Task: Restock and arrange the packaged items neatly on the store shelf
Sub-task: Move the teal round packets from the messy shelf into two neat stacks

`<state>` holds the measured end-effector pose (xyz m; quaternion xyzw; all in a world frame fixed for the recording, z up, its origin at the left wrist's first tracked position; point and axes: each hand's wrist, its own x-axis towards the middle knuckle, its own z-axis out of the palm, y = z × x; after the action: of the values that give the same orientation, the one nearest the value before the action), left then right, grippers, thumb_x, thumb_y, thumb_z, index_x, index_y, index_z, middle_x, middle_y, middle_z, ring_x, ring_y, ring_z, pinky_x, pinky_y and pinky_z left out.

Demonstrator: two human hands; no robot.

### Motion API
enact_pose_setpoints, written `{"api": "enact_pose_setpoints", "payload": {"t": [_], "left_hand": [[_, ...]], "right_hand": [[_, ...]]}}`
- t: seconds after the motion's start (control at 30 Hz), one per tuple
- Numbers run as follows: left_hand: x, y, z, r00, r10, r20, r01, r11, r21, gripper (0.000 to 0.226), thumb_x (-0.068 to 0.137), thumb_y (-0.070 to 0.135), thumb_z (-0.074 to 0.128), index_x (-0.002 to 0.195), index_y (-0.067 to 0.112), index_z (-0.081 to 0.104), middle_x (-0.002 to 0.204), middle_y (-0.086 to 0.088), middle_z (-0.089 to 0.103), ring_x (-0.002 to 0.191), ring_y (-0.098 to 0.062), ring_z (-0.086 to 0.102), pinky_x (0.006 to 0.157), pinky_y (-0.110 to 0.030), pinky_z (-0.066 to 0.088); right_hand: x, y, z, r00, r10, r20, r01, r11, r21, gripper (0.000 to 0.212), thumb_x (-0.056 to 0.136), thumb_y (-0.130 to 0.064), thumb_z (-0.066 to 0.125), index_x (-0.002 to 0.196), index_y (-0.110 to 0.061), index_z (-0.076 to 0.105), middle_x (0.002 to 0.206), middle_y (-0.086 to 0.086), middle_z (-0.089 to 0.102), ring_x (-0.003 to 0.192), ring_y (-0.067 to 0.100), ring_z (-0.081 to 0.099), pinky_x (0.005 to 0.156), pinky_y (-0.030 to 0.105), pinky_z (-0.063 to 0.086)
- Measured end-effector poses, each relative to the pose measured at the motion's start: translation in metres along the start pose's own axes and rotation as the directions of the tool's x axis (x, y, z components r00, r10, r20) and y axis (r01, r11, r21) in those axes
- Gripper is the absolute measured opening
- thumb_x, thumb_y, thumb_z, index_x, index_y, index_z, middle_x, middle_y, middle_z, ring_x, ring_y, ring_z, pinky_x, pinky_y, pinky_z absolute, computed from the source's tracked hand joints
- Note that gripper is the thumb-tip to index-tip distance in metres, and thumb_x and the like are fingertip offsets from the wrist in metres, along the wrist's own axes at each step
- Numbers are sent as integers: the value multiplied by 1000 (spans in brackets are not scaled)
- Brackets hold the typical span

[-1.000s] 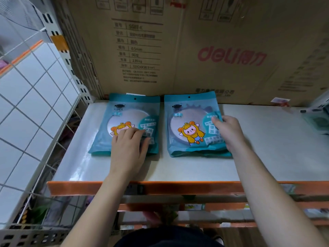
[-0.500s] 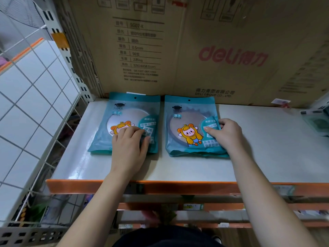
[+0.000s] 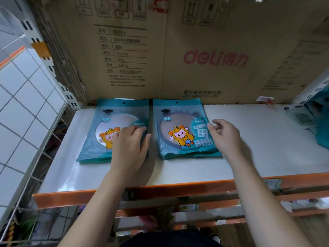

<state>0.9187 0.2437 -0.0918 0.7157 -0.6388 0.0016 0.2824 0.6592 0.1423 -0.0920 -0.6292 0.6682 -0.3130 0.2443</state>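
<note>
Behind the shelf deck, a brown Deli shipping carton (image 3: 195, 50) fills the whole back: printed spec table on its left part, red logo further right. White shelf deck (image 3: 267, 143) runs in front of it, with an orange front lip (image 3: 178, 188); lower orange-edged shelves with price tags sit below, blurred. Left side: a wire grid panel (image 3: 53, 139) with white tiles (image 3: 23, 107) behind it, plus a perforated upright post (image 3: 44, 56) next to the carton. 2 teal mirror packets lie flat on the deck, side by side, narrow gap between them, top edges up against the carton base. Each shows a round mirror behind a clear window and a yellow cartoon figure. Left packet (image 3: 105, 118) sits near the deck's left end, right packet (image 3: 179, 122) just beside it. Left hand (image 3: 130, 147) lies palm down on the left packet's lower right part, fingers straight and close together, thumb out toward the gap. Right hand (image 3: 226, 136) is at the right packet's right edge, over its lower right corner, fingers loosely curled and holding nothing visible; index tip is at the edge, actual contact can't be told. Far right: teal boxed stock (image 3: 318, 125), cut off by the frame and blurred. Small red-and-white sticker (image 3: 264, 99) lies at the carton base, well right of the packets. 1 hang hole tops each packet.
</note>
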Motion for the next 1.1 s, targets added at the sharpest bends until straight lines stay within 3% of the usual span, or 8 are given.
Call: {"api": "enact_pose_setpoints", "payload": {"t": [0.07,0.17,0.37,0.63,0.77,0.9,1.1], "left_hand": [[11,18,4,998,54,33,-53,998,-23,31,97,30,50,110,8,68,108,-11,66,98,-32,60,84,-47,47],[26,53,16,988,121,96,-120,993,-16,31,98,33,49,118,15,64,116,-6,63,107,-28,56,93,-45,41],[33,145,53,930,334,156,-324,942,-87,31,96,32,51,116,13,65,112,-7,64,100,-33,58,84,-42,37],[12,304,109,838,508,201,-482,860,-166,35,98,38,45,124,20,62,120,-1,62,109,-27,56,91,-39,36],[-2,395,139,810,551,199,-516,832,-205,36,98,38,44,125,21,61,121,-2,62,111,-25,56,93,-41,38],[-16,481,169,812,557,172,-517,825,-228,33,96,34,49,121,17,62,122,-6,63,112,-28,57,91,-41,41],[-26,573,204,806,563,179,-514,818,-259,33,95,34,52,119,15,63,117,-7,64,105,-30,59,88,-43,40]], "right_hand": [[-4,8,-13,997,-46,-55,45,999,-16,34,96,-28,58,124,-10,61,115,9,65,99,21,63,80,33,55],[-11,23,-41,984,-114,-140,109,993,-41,31,95,-25,59,121,-10,64,116,10,66,101,22,63,88,38,53],[-28,73,-114,950,-125,-286,95,989,-116,29,95,-22,59,119,-8,65,111,10,66,98,23,63,88,38,51],[-49,170,-232,905,-51,-422,7,994,-106,32,94,-22,60,123,-8,62,113,9,66,102,22,62,89,34,49],[-50,226,-306,891,-31,-453,-36,990,-138,34,95,-26,60,124,-9,62,114,8,67,102,21,63,89,32,50],[-48,277,-377,895,-42,-445,-32,987,-159,32,94,-24,60,121,-7,63,110,9,67,100,23,62,89,39,51],[-40,340,-451,892,-6,-452,-56,991,-125,31,95,-23,59,122,-7,63,110,5,67,101,18,61,89,28,47]]}}
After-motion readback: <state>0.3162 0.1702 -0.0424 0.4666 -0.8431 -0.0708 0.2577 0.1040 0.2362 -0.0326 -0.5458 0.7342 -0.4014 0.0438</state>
